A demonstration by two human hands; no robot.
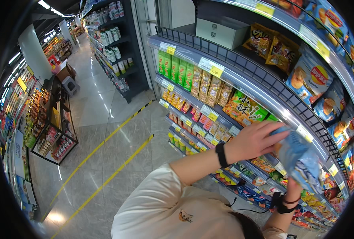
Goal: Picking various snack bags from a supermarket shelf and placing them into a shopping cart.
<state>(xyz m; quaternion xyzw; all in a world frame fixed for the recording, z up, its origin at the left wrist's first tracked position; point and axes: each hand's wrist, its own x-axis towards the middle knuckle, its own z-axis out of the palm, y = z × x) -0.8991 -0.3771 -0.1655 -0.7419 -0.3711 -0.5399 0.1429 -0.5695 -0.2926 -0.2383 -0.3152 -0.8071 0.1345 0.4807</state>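
A shiny blue snack bag [299,159], partly blurred, is held up in front of the shelf rack at the right. My left hand [253,139] reaches across and grips the bag's upper left side, its fingers lying over the film. From below, my right hand [293,186] holds the lower part of the same bag, which hides most of its fingers. Just behind the bag runs a shelf edge with price tags [304,133]. Similar blue Lay's chip bags [311,74] stand on the wire-fronted shelf above and to the right.
On that wire-fronted shelf are a white box [221,33] and yellow snack bags [260,40]. Green cartons [176,70] and gold packs [205,85] fill the tier below. Yellow tape [105,140] crosses the tiled floor; a display stand [56,140] is at left.
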